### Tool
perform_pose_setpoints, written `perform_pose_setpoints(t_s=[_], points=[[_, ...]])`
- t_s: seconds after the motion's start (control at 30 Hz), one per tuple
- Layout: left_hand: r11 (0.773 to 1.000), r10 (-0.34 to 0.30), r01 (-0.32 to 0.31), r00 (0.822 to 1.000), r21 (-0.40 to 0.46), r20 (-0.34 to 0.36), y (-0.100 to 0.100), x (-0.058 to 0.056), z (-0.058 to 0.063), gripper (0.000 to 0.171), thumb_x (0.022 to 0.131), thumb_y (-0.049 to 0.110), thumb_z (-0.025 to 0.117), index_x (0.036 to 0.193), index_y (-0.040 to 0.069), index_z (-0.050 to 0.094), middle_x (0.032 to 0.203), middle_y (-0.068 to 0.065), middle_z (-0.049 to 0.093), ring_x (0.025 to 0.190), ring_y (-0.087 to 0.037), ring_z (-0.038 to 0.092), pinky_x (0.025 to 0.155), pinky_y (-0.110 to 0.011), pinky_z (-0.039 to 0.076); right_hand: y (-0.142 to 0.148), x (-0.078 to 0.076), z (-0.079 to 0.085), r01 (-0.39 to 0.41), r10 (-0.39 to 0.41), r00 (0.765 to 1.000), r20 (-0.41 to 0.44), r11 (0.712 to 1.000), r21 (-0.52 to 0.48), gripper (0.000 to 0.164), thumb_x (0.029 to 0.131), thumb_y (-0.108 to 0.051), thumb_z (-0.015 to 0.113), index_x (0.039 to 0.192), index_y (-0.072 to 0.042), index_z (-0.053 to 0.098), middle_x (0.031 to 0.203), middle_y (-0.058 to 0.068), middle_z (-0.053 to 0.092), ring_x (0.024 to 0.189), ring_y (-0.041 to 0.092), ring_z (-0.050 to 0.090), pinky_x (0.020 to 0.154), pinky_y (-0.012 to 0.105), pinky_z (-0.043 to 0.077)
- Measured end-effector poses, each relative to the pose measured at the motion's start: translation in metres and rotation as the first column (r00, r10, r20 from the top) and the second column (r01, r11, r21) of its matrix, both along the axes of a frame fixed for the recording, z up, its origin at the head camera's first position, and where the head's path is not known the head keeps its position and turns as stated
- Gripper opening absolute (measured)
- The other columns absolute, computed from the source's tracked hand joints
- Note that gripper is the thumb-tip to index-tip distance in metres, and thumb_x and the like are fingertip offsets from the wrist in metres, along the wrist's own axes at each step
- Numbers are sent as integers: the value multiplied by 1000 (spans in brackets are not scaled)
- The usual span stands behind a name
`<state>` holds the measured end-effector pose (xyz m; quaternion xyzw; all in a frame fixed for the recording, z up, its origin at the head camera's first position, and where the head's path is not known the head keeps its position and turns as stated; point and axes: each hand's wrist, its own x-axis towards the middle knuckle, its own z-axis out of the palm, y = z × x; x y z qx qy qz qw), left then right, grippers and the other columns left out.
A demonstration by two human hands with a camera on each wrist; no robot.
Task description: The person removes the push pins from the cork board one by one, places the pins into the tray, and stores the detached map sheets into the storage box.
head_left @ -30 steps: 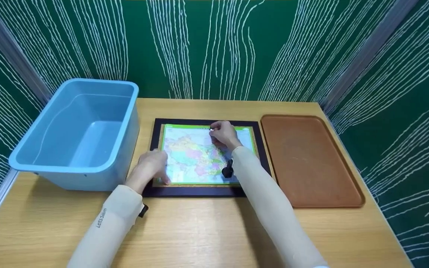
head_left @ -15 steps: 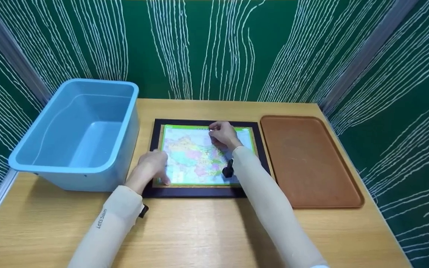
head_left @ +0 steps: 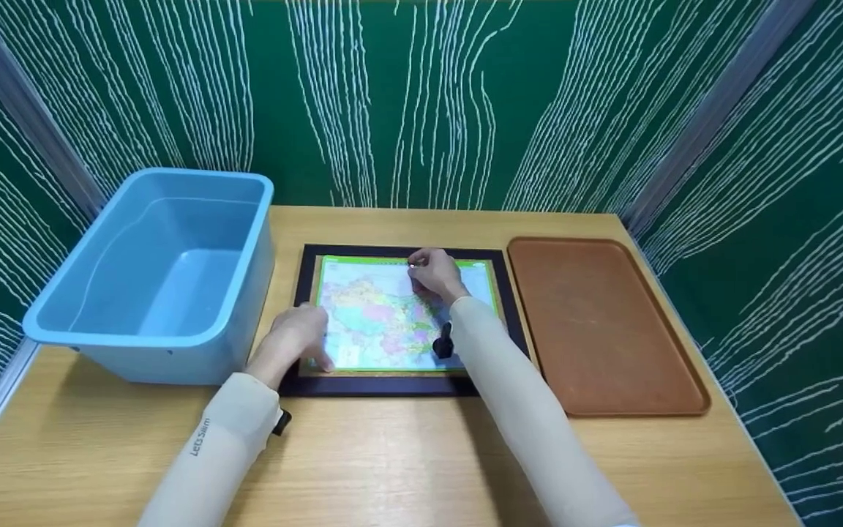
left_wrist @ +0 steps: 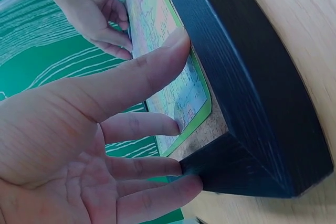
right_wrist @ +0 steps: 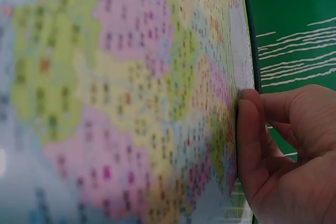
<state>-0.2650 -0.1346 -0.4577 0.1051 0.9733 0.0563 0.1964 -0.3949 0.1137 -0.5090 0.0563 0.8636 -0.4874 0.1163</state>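
Observation:
A colourful map (head_left: 363,293) with a green border lies on a cork board (left_wrist: 202,136) inside a dark frame (head_left: 392,386). At the frame's left side rests my left hand (head_left: 296,333), its fingers spread. In the left wrist view its thumb (left_wrist: 163,59) lies on the map's green lower edge, and fingertips touch the frame and map near the corner. My right hand (head_left: 436,274) is at the map's top edge, thumb and forefinger pinching a small shiny thing (head_left: 412,266). In the right wrist view the fingertips mostly hide it; its kind cannot be told.
Left of the frame stands a deep light-blue tub (head_left: 238,307). A flat brown tray (head_left: 604,329) lies close on the right. Green panels (head_left: 421,102) with white wavy lines enclose the back and sides of the wooden table (head_left: 377,461).
The head view has tipped slightly, so the things appear a little lower. Both hands keep their places on the map and frame, the right still pinching at the top edge.

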Motion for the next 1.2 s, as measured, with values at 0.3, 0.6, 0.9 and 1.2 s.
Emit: perform_pose_setpoints(t_s=[0.3,0.6,0.9,1.2], points=[[1000,4,-4,1000,16,-8,-1,3,-1,48,69,39,95,82,7,62,97,-13,58,83,-26,53,70,-43,51,-4,-1,-4,15,-13,1000,-24,997,76,15,98,-16,66,113,-17,69,90,6,69,72,21,65,59,33,51],[999,11,-11,1000,44,-17,-2,4,-1,49,69,37,95,88,5,63,94,-12,57,85,-27,54,73,-45,51,-3,0,-3,22,-20,999,-31,998,56,11,97,-16,67,109,-16,68,95,6,67,74,21,64,59,33,51],[1000,-10,10,999,-2,-31,-6,5,0,55,69,41,95,95,3,66,102,-16,60,92,-29,59,76,-46,54,-4,2,-5,1,-2,999,-33,999,-40,12,100,-20,65,110,-16,70,85,10,70,64,22,63,54,33,53],[1000,-2,2,1000,-3,-19,-1,2,-1,50,71,41,93,89,5,65,101,-14,59,87,-26,54,75,-43,52,-1,-4,-6,-14,16,999,-36,997,71,11,102,-21,61,110,-19,68,80,9,68,63,21,63,52,33,50]])
